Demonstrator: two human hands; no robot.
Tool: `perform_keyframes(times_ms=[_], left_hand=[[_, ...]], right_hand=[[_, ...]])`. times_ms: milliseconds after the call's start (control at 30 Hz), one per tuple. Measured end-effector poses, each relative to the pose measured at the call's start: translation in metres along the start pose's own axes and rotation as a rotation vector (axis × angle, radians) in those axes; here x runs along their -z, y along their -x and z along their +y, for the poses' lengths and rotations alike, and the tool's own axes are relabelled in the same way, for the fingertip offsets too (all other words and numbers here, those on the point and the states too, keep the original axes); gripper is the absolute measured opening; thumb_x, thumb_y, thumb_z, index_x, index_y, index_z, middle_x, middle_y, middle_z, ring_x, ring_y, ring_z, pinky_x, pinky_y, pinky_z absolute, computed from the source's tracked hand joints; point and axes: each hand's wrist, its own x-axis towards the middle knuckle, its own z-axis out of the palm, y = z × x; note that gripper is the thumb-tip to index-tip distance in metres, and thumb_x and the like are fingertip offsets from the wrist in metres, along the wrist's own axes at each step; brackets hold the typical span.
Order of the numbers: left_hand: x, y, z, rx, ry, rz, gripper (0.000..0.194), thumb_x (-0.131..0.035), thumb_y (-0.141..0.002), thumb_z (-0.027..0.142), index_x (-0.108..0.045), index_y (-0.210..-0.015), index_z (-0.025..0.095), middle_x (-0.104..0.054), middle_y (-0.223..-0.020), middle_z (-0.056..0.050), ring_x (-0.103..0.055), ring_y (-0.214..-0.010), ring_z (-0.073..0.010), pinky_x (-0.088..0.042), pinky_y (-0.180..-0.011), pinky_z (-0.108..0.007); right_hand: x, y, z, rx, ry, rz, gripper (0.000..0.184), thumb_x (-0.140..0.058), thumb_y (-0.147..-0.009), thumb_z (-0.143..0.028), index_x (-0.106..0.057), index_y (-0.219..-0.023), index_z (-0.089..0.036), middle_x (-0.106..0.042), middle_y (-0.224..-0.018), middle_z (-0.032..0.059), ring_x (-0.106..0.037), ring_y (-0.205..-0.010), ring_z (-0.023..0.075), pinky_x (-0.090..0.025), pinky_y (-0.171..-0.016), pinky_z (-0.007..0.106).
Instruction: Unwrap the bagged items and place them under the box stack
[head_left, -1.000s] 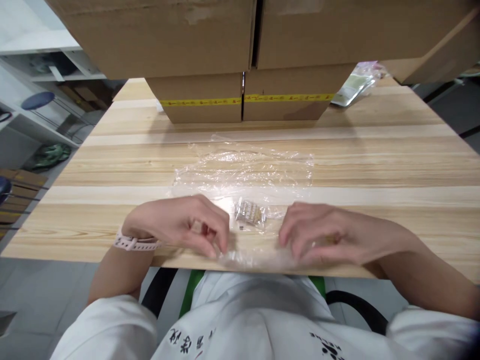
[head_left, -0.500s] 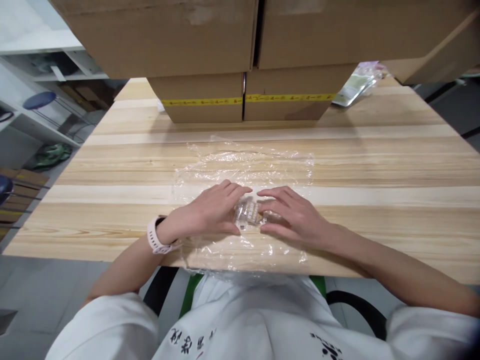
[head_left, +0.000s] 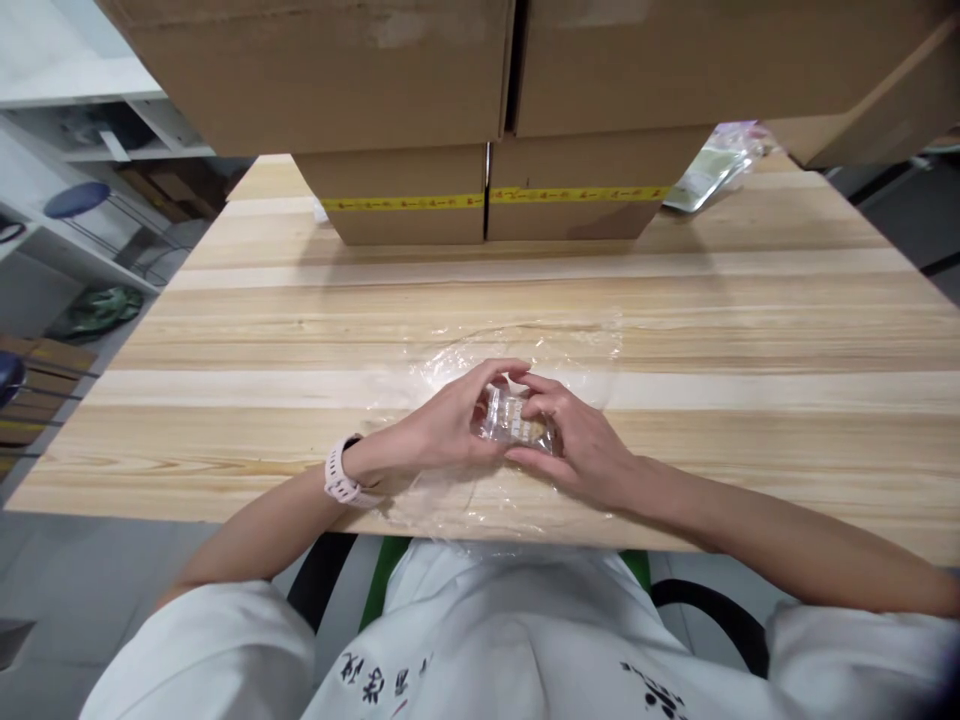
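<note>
A small clear packet with white lettering lies between my hands over the table. My left hand curves around its left side, the thumb along the near edge and the fingers at the far edge. From the right, my right hand closes on the packet, with fingertips on its top and the thumb near the left one. A thin clear plastic sheet spreads around and beneath both hands, partly hidden by them. What the packet contains is too small to make out.
Stacked cardboard boxes with yellow printed tape stand at the back of the wooden table. A plastic-wrapped packet lies beside them on the right. Shelves and a blue stool are off to the left.
Both hands have closed in around the small packet, their fingertips now nearly meeting. The left hand has moved right, and the plastic sheet's left and far parts have drawn inward.
</note>
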Motion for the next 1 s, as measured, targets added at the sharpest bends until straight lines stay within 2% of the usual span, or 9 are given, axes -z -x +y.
perform_keyframes(times_ms=[133,233,433,567,633,733,800,933,1000], left_hand=[[-0.001,-0.001,0.007,0.081,0.23,0.053,0.088,-0.083,-0.077,0.02,-0.041,-0.153,0.028,-0.055,-0.138,-0.011,-0.066,-0.096,-0.0167,-0.057,-0.074,-0.026],[-0.001,0.0,0.014,0.169,0.303,0.023,0.089,-0.082,-0.077,0.019,-0.041,-0.155,0.031,-0.055,-0.137,-0.01,-0.062,-0.081,-0.0094,-0.053,-0.064,-0.021],[-0.002,0.0,0.018,0.204,0.383,-0.049,0.098,-0.079,-0.079,0.016,-0.03,-0.163,0.033,-0.061,-0.124,-0.008,-0.059,-0.073,-0.0088,-0.056,-0.067,-0.026],[-0.003,0.002,0.008,0.172,0.094,0.005,0.095,-0.065,-0.083,0.011,-0.022,-0.167,0.027,-0.067,-0.094,-0.003,-0.06,-0.074,-0.0141,-0.053,-0.07,-0.029],[-0.001,0.001,0.002,0.159,-0.142,0.063,0.084,-0.057,-0.084,0.007,-0.032,-0.163,0.024,-0.071,-0.095,-0.004,-0.062,-0.081,-0.0175,-0.053,-0.078,-0.034],[0.006,-0.001,-0.006,0.12,-0.445,0.162,0.049,-0.051,-0.084,0.006,-0.069,-0.127,0.021,-0.073,-0.092,-0.005,-0.062,-0.088,-0.0209,-0.051,-0.087,-0.04],[0.012,-0.003,-0.008,0.091,-0.475,0.259,0.029,-0.052,-0.084,0.006,-0.074,-0.098,0.019,-0.072,-0.086,-0.004,-0.061,-0.088,-0.021,-0.049,-0.088,-0.039],[0.014,-0.008,-0.001,0.11,0.062,0.363,0.009,-0.061,-0.092,0.024,-0.067,-0.089,0.019,-0.068,-0.088,-0.003,-0.06,-0.08,-0.0162,-0.048,-0.074,-0.03],[0.008,-0.013,0.008,0.132,0.367,0.351,0.017,-0.069,-0.091,0.036,-0.066,-0.092,0.019,-0.066,-0.091,-0.003,-0.06,-0.077,-0.0146,-0.047,-0.07,-0.027]], right_hand=[[0.0,-0.001,-0.003,0.167,0.047,0.048,0.049,-0.062,-0.102,-0.026,-0.042,-0.147,-0.027,-0.049,-0.154,0.0186,-0.052,-0.143,0.0307,-0.058,-0.102,0.052],[0.005,-0.002,-0.003,0.227,0.082,0.051,0.053,-0.059,-0.102,-0.018,-0.043,-0.152,-0.027,-0.051,-0.151,0.0189,-0.055,-0.138,0.0301,-0.059,-0.1,0.049],[0.015,-0.007,-0.001,0.094,-0.147,0.076,0.046,-0.055,-0.104,-0.018,-0.053,-0.147,-0.034,-0.065,-0.137,0.008,-0.063,-0.129,0.0227,-0.057,-0.103,0.043],[0.018,-0.009,-0.002,-0.068,-0.357,0.124,0.042,-0.061,-0.103,-0.024,-0.058,-0.142,-0.038,-0.07,-0.13,0.0026,-0.069,-0.116,0.0194,-0.059,-0.097,0.038],[0.02,-0.008,-0.002,-0.127,-0.378,0.185,0.039,-0.063,-0.102,-0.027,-0.061,-0.139,-0.038,-0.071,-0.128,0.002,-0.069,-0.115,0.0195,-0.058,-0.097,0.037],[0.024,-0.005,0.0,-0.195,-0.416,0.242,0.036,-0.065,-0.101,-0.029,-0.063,-0.135,-0.036,-0.07,-0.127,0.002,-0.069,-0.113,0.0197,-0.056,-0.096,0.038],[0.027,-0.003,0.001,-0.243,-0.512,0.199,0.031,-0.065,-0.101,-0.033,-0.064,-0.133,-0.035,-0.071,-0.121,0.0019,-0.07,-0.102,0.0178,-0.057,-0.088,0.035],[0.025,-0.003,0.005,-0.303,-0.584,0.098,0.025,-0.063,-0.102,-0.041,-0.066,-0.125,-0.032,-0.071,-0.112,0.0016,-0.068,-0.089,0.0154,-0.055,-0.076,0.031],[0.022,-0.005,0.007,-0.299,-0.509,0.127,0.025,-0.063,-0.102,-0.042,-0.066,-0.125,-0.032,-0.07,-0.113,0.002,-0.066,-0.091,0.0163,-0.055,-0.079,0.032]])
